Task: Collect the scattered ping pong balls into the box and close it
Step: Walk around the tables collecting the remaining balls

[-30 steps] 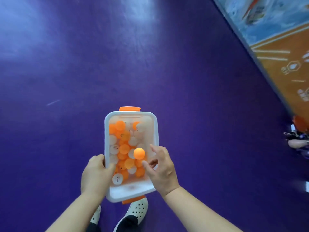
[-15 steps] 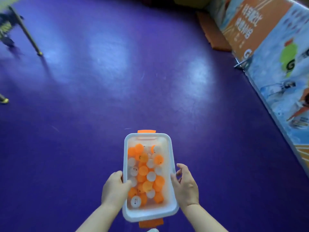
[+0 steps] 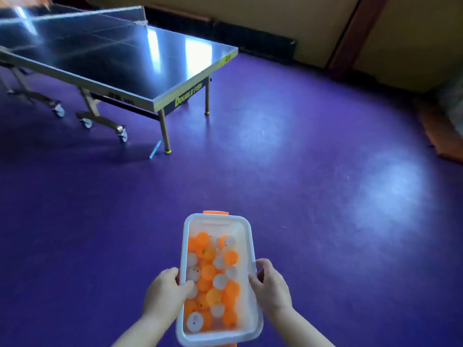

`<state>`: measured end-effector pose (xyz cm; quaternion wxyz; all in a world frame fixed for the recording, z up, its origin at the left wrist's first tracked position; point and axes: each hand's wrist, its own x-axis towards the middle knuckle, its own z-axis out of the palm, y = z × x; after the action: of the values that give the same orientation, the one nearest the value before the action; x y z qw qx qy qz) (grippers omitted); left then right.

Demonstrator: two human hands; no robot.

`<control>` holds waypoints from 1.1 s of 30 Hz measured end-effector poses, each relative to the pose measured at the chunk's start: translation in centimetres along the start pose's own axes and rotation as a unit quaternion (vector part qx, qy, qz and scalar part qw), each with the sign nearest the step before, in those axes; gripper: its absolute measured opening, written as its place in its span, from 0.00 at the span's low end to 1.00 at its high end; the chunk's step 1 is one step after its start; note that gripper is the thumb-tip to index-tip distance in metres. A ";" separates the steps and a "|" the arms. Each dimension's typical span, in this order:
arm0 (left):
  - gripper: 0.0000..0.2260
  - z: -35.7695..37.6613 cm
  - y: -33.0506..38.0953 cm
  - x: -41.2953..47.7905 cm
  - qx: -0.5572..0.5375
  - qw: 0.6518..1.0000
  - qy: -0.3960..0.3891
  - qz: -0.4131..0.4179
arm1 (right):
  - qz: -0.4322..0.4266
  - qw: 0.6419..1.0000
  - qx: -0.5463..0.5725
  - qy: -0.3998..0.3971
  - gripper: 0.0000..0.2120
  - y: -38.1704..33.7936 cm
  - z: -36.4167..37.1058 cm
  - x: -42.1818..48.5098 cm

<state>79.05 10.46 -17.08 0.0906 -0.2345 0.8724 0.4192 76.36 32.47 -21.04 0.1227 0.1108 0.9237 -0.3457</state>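
Over purple floor (image 3: 300,171), left grip (image 3: 165,294) and right grip (image 3: 271,289) clasp box's (image 3: 217,224) long sides.

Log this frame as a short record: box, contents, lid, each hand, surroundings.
box: translucent box, carried above the purple floor, orange latch at far end
contents: orange and white ping pong balls, piled inside
lid: not on, none in view
left hand: grips the box's left side, thumb over rim
right hand: grips the right side
surroundings: table tennis table ahead to the left

Both forearms extended forward, left hand (image 3: 165,293) and right hand (image 3: 271,288) curled inward facing each other, thumbs on top, gripping.
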 end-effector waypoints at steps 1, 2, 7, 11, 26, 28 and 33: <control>0.17 -2.3 -1.2 0.0 -0.002 1.000 0.021 -0.005 | -0.013 1.000 0.003 -0.015 0.11 -2.2 1.4 -0.3; 0.17 -4.4 -2.3 0.1 0.002 0.999 0.039 -0.010 | -0.024 0.999 0.006 -0.029 0.10 -4.4 2.6 -0.6; 0.17 -11.6 -6.7 1.9 0.025 0.993 0.107 -0.049 | -0.070 0.994 0.001 -0.089 0.10 -13.4 6.8 -0.6; 0.17 -14.4 -8.2 4.7 -0.012 0.989 0.128 -0.076 | -0.105 0.988 -0.023 -0.110 0.10 -18.6 8.5 2.1; 0.17 -17.9 -1.3 27.2 -0.059 0.973 0.179 -0.135 | -0.133 0.966 -0.081 -0.209 0.08 -33.4 10.3 28.0; 0.17 -18.1 0.0 29.9 -0.074 0.969 0.183 -0.147 | -0.137 0.961 -0.097 -0.222 0.09 -35.4 10.3 31.6; 0.17 -19.1 1.0 35.3 -0.106 0.959 0.189 -0.182 | -0.159 0.942 -0.137 -0.261 0.10 -40.1 12.1 38.1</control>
<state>48.44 -15.55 -16.91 -0.0260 -0.4727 0.7667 0.4337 30.50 -0.57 -16.89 0.3168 -0.1498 0.9032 -0.2478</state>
